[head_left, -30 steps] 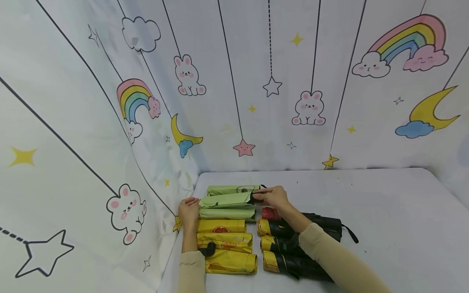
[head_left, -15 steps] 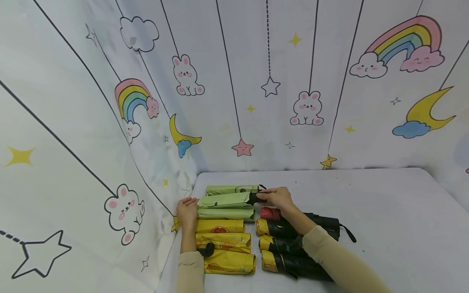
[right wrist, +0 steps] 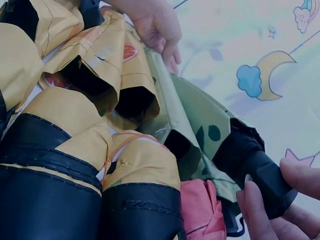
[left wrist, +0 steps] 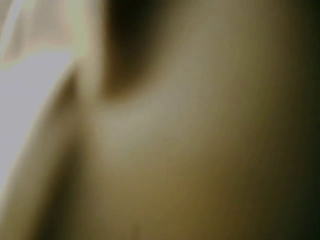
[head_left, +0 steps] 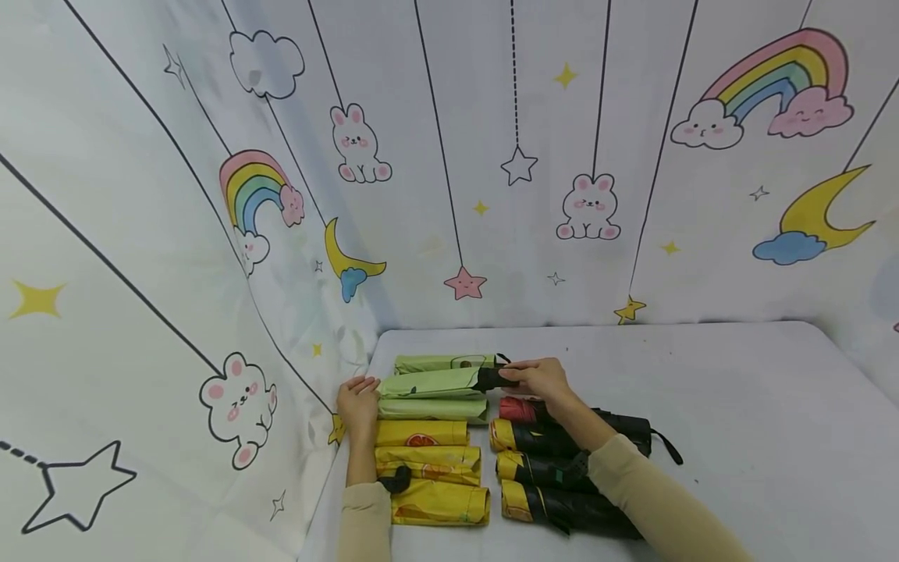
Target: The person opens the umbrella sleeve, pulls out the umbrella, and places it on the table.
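Note:
A light green umbrella sleeve (head_left: pixel 430 383) lies tilted between my two hands in the head view. A black folded umbrella (head_left: pixel 488 379) sticks out of its right end. My right hand (head_left: pixel 544 380) pinches the umbrella's black end between thumb and fingers; the right wrist view shows this dark handle (right wrist: pixel 267 182) up close. At the sleeve's far left end, my left hand (head_left: pixel 360 402) holds it with bent fingers. The rest of the umbrella is hidden inside the sleeve. Only a blurred, skin-toned surface fills most of the left wrist view.
Behind lies a green avocado-print sleeve (head_left: pixel 442 363); in front, another green sleeve (head_left: pixel 431 410). Several yellow fruit-print sleeves (head_left: pixel 442 503) with dark openings are lined up nearer. To their right are black-and-yellow rolled umbrellas (head_left: pixel 516 499) and a red-ended one (head_left: pixel 517 410). A printed curtain (head_left: pixel 435 195) borders the white table (head_left: pixel 702 406).
My right hand has shifted slightly to the right, and more of the black umbrella shows outside the green sleeve. My left hand has kept its place at the sleeve's left end.

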The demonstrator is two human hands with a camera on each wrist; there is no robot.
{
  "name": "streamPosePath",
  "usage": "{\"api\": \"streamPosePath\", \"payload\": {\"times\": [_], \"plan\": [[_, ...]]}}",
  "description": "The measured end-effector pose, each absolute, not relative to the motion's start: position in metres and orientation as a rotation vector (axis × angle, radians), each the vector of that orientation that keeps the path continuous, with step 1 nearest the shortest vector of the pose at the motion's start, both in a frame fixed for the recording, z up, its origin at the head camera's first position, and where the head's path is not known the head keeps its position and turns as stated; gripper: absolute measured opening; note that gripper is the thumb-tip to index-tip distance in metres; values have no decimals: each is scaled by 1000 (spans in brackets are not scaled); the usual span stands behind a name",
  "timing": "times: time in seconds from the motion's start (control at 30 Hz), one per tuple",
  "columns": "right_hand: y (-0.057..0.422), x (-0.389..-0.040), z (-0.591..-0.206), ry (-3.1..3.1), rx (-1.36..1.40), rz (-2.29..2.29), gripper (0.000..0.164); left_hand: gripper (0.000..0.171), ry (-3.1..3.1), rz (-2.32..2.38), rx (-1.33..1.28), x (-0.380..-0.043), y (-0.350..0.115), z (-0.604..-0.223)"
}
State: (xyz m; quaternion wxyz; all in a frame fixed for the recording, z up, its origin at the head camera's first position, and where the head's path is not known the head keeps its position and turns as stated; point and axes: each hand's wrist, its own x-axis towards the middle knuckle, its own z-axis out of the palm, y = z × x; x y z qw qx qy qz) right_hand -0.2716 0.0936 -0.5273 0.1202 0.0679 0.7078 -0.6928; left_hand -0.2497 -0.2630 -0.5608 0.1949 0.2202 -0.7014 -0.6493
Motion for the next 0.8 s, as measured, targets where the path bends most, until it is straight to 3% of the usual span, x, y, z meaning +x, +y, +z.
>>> {"api": "streamPosePath", "payload": {"times": [0.4, 0.63, 0.8], "plan": [[109, -271, -527, 2052, 213, -2016, 39, 44, -1896, -1849, 618, -249, -260, -557], [118, -269, -523, 2020, 204, -2067, 30, 42, -1902, -1839, 606, -247, -258, -556], [125, -266, -522, 1998, 168, -2096, 33, 43, -1863, -1878, 594, -246, -257, -555]]}}
